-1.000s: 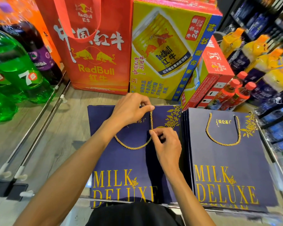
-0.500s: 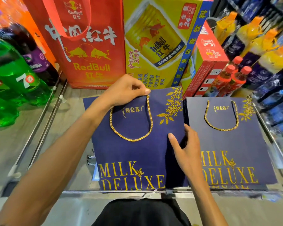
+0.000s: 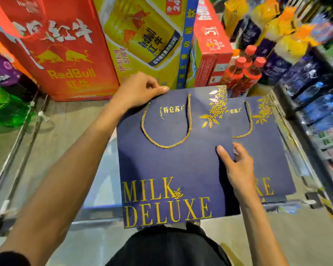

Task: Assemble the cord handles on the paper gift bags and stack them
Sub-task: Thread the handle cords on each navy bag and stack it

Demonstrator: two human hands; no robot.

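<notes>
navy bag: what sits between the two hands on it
Head view: the gold cord handle loops between left hand and right hand, on the plain front of the navy bag.

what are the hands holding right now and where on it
Both hands hold the navy paper gift bag: the left hand pinches its top edge, the right hand grips its right edge midway down.

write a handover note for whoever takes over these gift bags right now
Left hand: pinches the top edge of the navy bag.
Right hand: grips the bag's right edge, thumb on the front.
Bag: held flat, its right side overlapping the stack of finished bags.
Done: the gold cord handle is threaded through both holes on the front.
Left: lay this bag squarely on the stack. No bags without handles show in this view.
</notes>
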